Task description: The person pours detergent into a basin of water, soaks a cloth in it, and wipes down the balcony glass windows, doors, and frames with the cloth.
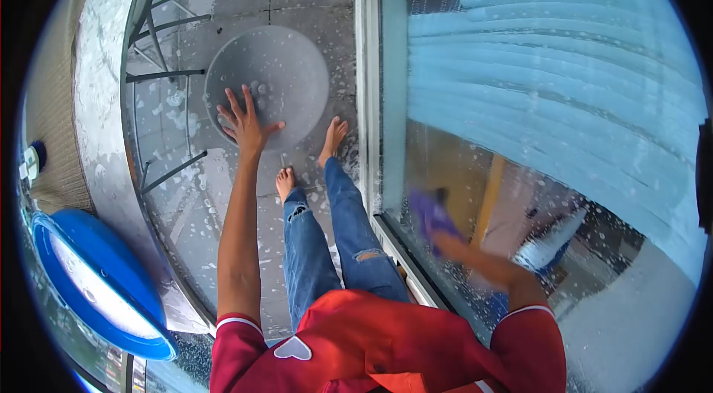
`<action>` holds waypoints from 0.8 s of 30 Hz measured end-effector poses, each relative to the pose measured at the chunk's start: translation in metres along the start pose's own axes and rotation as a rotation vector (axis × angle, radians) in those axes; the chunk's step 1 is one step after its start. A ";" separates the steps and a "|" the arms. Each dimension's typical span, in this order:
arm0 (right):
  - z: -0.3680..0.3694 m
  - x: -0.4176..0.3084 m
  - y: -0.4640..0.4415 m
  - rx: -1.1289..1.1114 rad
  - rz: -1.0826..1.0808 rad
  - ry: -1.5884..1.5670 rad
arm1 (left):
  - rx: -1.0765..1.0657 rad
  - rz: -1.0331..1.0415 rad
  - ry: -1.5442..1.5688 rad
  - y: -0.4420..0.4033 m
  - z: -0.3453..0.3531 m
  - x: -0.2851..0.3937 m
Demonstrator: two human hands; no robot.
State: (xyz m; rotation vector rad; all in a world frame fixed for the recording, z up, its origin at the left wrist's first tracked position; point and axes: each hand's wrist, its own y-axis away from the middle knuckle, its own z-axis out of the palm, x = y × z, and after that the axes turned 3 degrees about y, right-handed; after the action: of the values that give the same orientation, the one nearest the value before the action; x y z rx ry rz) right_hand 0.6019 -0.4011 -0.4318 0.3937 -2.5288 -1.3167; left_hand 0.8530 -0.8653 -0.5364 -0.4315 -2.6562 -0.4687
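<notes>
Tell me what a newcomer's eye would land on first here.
Most likely the bright light-blue expanse filling much of the wet glass on the right, with the blurred right hand and something purple below it. Next, the left hand, fingers spread, over the round grey basin at upper centre, then the vivid blue tub at lower left.

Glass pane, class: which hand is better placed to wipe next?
Probably the right hand: it holds a purple cloth at the glass pane; the left hand spreads over the grey basin.
</notes>
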 end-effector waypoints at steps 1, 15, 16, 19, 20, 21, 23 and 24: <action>0.001 -0.036 0.045 -0.122 -0.005 -0.401 | 0.002 0.006 0.024 0.000 0.006 -0.002; -0.337 0.490 -0.123 0.630 0.342 -0.058 | -0.177 -0.227 -0.166 -0.015 0.000 0.015; -0.360 0.532 -0.109 0.657 0.397 0.215 | -0.170 -0.222 -0.177 -0.018 0.002 0.015; -0.383 0.478 -0.091 0.592 0.873 0.543 | -0.212 -0.207 -0.160 -0.018 0.003 0.010; -0.366 0.443 -0.091 0.519 0.821 0.587 | -0.230 -0.214 -0.132 -0.019 0.002 0.009; -0.339 0.416 -0.099 0.397 0.775 0.502 | -0.251 -0.216 -0.100 -0.019 0.002 0.009; -0.266 0.306 -0.095 0.136 0.630 0.766 | -0.240 -0.200 -0.088 -0.018 -0.002 0.013; -0.206 0.258 -0.094 0.161 0.530 0.857 | -0.215 -0.217 -0.068 -0.017 -0.004 0.016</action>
State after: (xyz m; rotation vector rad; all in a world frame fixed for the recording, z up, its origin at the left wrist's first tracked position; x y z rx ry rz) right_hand 0.4460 -0.7003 -0.3679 0.2192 -1.8159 -0.5609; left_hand 0.8347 -0.8783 -0.5298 -0.2236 -2.7423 -0.8253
